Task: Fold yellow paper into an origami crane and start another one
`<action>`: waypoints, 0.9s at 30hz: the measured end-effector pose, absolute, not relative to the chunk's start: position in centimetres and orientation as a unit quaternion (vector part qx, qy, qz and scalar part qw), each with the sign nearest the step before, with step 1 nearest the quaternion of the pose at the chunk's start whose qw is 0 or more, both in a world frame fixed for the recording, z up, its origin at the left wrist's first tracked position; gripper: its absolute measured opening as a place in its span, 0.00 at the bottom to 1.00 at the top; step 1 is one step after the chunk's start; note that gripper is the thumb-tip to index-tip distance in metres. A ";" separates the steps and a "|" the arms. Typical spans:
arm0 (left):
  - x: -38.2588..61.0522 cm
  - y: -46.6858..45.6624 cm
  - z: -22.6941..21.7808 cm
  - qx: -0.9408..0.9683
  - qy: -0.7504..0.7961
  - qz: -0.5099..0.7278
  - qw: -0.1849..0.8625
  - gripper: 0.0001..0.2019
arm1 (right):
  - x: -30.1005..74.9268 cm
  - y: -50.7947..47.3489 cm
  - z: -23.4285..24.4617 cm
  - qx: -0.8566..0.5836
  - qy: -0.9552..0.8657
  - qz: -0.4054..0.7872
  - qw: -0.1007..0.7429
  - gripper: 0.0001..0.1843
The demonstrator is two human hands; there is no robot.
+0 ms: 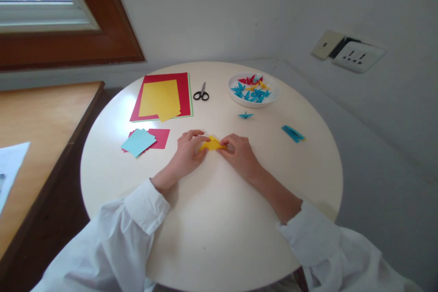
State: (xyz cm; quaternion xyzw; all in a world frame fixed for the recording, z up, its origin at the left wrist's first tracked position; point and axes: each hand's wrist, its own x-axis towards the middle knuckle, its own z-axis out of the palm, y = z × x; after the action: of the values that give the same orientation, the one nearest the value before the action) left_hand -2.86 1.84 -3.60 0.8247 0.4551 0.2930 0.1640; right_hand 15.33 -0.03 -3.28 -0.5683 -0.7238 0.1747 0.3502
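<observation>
Yellow folded paper lies in the head view just toward 12 o'clock from the middle of the round white desk, between two hands. The left hand, fingers curled, has its thumb and forefinger nearly closed about the paper's 9 o'clock side; the right hand pinches the pointed 3 o'clock end, its other fingers bent.

From that paper, black-handled scissors lie near 12 o'clock. At 1 o'clock a white dish holds blue, red and yellow paper cranes, with one blue crane outside it. Slim folded blue strips rest near 3 o'clock, pale-blue squares over pink squares at 9, and yellow sheets on red sheets toward 10.
</observation>
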 end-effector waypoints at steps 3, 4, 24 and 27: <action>-2.7 1.6 -3.3 0.823 0.443 0.315 0.163 0.09 | 15.3 -0.1 -3.2 -0.553 -0.734 0.173 0.354 0.06; -2.6 1.5 -3.1 0.824 0.440 0.321 0.157 0.08 | 15.2 -0.2 -3.2 -0.550 -0.737 0.171 0.355 0.06; -3.0 0.8 -1.1 0.837 0.275 0.385 0.274 0.05 | 17.5 -0.2 -2.1 -0.434 -0.649 0.511 0.361 0.11; -3.0 0.9 -1.0 0.831 0.279 0.398 0.269 0.05 | 17.7 0.0 -2.2 -0.454 -0.619 0.512 0.386 0.09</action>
State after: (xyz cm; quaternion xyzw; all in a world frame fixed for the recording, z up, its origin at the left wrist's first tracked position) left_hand -3.03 0.86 -1.03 0.8311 0.2793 0.3985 0.2694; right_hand 17.73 -0.02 -2.18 -0.4540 -0.6188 0.5118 0.3861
